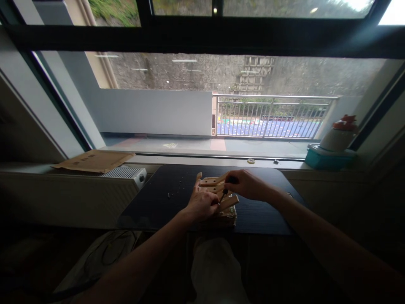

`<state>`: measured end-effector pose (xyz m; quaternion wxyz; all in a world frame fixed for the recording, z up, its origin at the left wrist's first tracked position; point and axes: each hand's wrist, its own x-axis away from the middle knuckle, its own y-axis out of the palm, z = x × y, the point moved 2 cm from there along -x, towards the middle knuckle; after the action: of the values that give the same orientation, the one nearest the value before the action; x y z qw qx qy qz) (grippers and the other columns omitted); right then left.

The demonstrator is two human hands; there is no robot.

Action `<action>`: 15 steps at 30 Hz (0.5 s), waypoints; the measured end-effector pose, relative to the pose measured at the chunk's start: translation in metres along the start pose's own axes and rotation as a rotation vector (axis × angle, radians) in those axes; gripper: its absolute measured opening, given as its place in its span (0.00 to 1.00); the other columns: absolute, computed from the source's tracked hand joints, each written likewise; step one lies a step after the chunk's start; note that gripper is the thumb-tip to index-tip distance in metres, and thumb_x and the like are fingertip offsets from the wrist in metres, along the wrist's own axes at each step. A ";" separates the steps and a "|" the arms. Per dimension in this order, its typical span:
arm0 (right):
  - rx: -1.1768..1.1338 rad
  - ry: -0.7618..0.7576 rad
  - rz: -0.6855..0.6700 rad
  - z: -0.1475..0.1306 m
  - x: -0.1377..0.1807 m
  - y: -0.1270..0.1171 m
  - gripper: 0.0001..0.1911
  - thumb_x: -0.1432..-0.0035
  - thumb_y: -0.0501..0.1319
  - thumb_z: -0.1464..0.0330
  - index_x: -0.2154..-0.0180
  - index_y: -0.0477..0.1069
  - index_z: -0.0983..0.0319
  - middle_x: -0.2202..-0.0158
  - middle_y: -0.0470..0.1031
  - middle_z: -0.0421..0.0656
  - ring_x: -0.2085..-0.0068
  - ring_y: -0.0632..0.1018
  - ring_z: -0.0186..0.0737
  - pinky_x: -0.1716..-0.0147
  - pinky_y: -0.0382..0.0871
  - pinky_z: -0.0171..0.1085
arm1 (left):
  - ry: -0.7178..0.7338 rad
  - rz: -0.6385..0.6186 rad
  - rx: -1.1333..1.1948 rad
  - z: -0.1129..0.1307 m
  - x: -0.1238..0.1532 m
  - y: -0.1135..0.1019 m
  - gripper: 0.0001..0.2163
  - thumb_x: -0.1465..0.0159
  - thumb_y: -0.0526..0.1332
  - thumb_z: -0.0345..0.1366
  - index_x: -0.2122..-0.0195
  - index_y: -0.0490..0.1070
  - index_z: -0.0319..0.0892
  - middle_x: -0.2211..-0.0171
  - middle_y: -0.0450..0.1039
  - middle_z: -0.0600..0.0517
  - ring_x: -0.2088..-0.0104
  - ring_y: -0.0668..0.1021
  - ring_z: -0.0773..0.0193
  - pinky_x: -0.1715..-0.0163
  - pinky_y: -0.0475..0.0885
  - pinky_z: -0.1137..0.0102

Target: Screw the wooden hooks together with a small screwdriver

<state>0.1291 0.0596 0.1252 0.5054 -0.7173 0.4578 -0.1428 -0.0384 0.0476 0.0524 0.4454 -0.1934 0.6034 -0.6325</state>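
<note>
My right hand (pixel 245 184) is closed around the dark handle of a screwdriver (pixel 225 192). Its thin shaft slants down to the left, with the tip at a wooden slat (pixel 232 202). My left hand (pixel 201 202) is curled over the left part of this slatted wooden piece, its fingertips close beside the screwdriver tip. Behind them, further pale slats (pixel 209 182) show dark holes. Under the wood lies a worn cardboard box (pixel 233 217) near the table's front edge. Any screw at the tip is too small to make out.
Several tiny screws (pixel 168 195) lie scattered on the dark table (pixel 152 209) left of the wood. A roll of tape (pixel 251 161) rests on the windowsill. Brown cardboard (pixel 95 160) lies above a white radiator (pixel 126 172). A teal box (pixel 329 157) carries a red-topped bottle (pixel 340 134).
</note>
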 end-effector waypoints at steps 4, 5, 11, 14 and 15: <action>0.024 0.014 -0.026 -0.004 -0.001 0.002 0.11 0.49 0.57 0.66 0.66 0.74 0.63 0.75 0.73 0.41 0.75 0.68 0.32 0.75 0.56 0.31 | 0.006 0.009 -0.016 0.000 0.001 0.001 0.09 0.43 0.55 0.39 0.76 0.73 0.46 0.75 0.72 0.56 0.63 0.73 0.61 0.41 0.36 0.50; 0.031 0.014 -0.029 -0.005 -0.001 0.002 0.11 0.49 0.57 0.66 0.65 0.74 0.63 0.75 0.73 0.41 0.75 0.68 0.32 0.75 0.56 0.32 | 0.004 0.008 -0.015 0.000 0.001 0.001 0.09 0.43 0.55 0.39 0.76 0.73 0.46 0.75 0.72 0.56 0.63 0.73 0.61 0.41 0.35 0.50; 0.067 0.023 -0.049 -0.009 -0.003 0.003 0.11 0.48 0.56 0.65 0.67 0.74 0.64 0.77 0.71 0.40 0.76 0.66 0.31 0.77 0.55 0.32 | 0.004 -0.016 0.013 0.000 0.003 0.000 0.08 0.42 0.55 0.39 0.73 0.73 0.47 0.72 0.74 0.56 0.59 0.72 0.60 0.42 0.30 0.47; 0.069 0.013 -0.059 -0.009 -0.003 0.004 0.12 0.48 0.56 0.65 0.66 0.74 0.64 0.77 0.71 0.40 0.76 0.67 0.31 0.76 0.55 0.32 | 0.004 -0.033 0.021 -0.001 0.003 0.000 0.09 0.42 0.55 0.38 0.74 0.73 0.46 0.72 0.73 0.56 0.60 0.72 0.60 0.43 0.28 0.47; 0.063 0.007 -0.066 -0.009 -0.003 0.004 0.13 0.48 0.56 0.64 0.64 0.74 0.64 0.76 0.72 0.40 0.76 0.67 0.31 0.76 0.55 0.32 | 0.005 -0.040 0.025 -0.001 0.003 0.000 0.09 0.42 0.54 0.38 0.74 0.73 0.46 0.73 0.73 0.56 0.60 0.72 0.60 0.43 0.28 0.46</action>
<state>0.1193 0.0564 0.1268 0.5211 -0.7153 0.4311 -0.1760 -0.0408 0.0463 0.0516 0.4338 -0.1981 0.5924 -0.6493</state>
